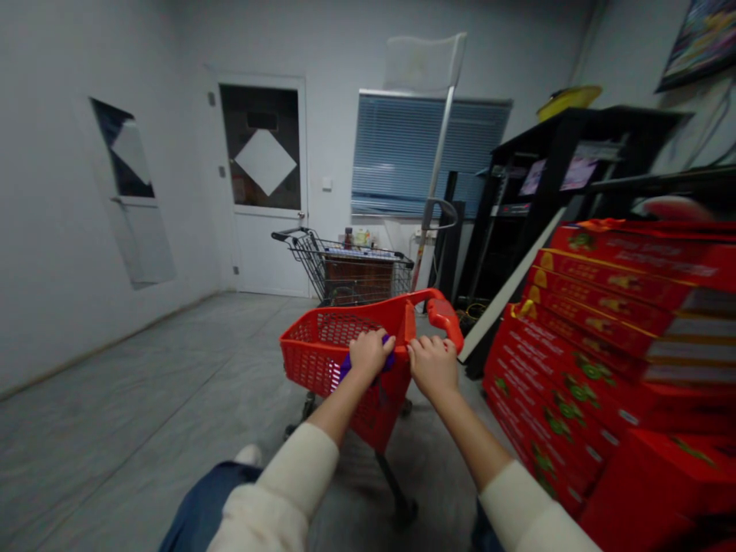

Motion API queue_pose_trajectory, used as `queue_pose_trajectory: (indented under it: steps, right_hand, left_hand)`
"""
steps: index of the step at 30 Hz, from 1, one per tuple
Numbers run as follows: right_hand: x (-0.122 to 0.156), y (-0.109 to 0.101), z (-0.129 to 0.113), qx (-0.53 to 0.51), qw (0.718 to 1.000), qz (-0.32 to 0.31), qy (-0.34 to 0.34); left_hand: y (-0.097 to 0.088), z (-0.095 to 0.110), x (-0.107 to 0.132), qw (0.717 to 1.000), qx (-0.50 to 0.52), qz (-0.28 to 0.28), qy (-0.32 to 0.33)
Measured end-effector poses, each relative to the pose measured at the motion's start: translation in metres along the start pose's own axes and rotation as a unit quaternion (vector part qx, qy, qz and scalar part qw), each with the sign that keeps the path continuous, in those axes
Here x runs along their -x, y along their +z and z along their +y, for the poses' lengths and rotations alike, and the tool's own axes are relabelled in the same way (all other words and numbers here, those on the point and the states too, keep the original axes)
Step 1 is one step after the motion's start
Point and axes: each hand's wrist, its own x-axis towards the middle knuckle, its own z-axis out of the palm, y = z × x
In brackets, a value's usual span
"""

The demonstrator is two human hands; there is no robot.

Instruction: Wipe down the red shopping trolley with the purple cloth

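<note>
Red plastic shopping cart (339, 383) stands low centre, directly before me. My left hand (369, 354) is clenched on its rim, above a purple item (346, 368); my right hand (434, 366) grasps the rim just below the red handle (444, 320). Wire shopping cart (345, 268) stands well ahead; red cartons (575, 360) are stacked at right
</note>
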Motion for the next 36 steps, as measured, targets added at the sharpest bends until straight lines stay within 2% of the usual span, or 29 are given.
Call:
queue_pose_trajectory:
  steps: [5, 7, 9, 11, 15, 17, 19, 22, 25, 28, 31, 36]
  right_hand:
    - [0.0, 0.004, -0.003, -0.023, 1.0, 0.012, -0.006]
    - [0.0, 0.005, -0.005, -0.028, 0.999, 0.016, -0.004]
    - [0.0, 0.006, -0.007, -0.03, 0.999, 0.019, 0.002]
    - [0.0, 0.007, -0.009, -0.029, 0.999, 0.021, 0.008]
    - [0.001, 0.007, -0.01, -0.026, 0.999, 0.018, 0.012]
    - [0.001, 0.006, -0.011, -0.025, 1.0, 0.013, 0.013]
    - [0.0, 0.004, -0.009, -0.027, 1.0, 0.009, 0.007]
    - [-0.001, -0.002, 0.001, -0.043, 0.999, 0.012, -0.012]
    - [-0.002, -0.007, 0.021, -0.052, 0.998, 0.037, -0.017]
    - [-0.001, -0.007, 0.041, -0.054, 0.998, 0.038, -0.014]
    - [-0.001, -0.002, 0.048, -0.06, 0.998, 0.03, 0.0]
    - [0.001, -0.002, 0.037, -0.048, 0.997, 0.05, 0.025]
  left_hand:
    - [-0.003, -0.047, -0.01, 0.998, -0.021, -0.033, -0.043]
    - [-0.003, -0.057, -0.013, 0.997, -0.032, -0.034, -0.059]
    - [-0.004, -0.055, -0.013, 0.996, -0.041, -0.034, -0.073]
    - [-0.005, -0.042, -0.01, 0.996, -0.041, -0.034, -0.072]
    - [-0.006, -0.005, -0.002, 0.999, -0.015, -0.019, -0.023]
    - [-0.005, 0.003, 0.001, 1.0, -0.004, -0.014, -0.009]
    - [-0.003, -0.001, 0.0, 1.0, 0.0, -0.016, -0.012]
    - [0.0, -0.021, -0.004, 0.999, -0.011, -0.019, -0.04]
    - [0.004, -0.045, -0.008, 0.998, -0.025, -0.017, -0.057]
    - [0.005, -0.057, -0.01, 0.997, -0.034, -0.014, -0.066]
    - [0.003, -0.046, -0.007, 0.996, -0.038, -0.02, -0.076]
    - [-0.004, 0.009, 0.002, 0.999, -0.012, -0.024, -0.017]
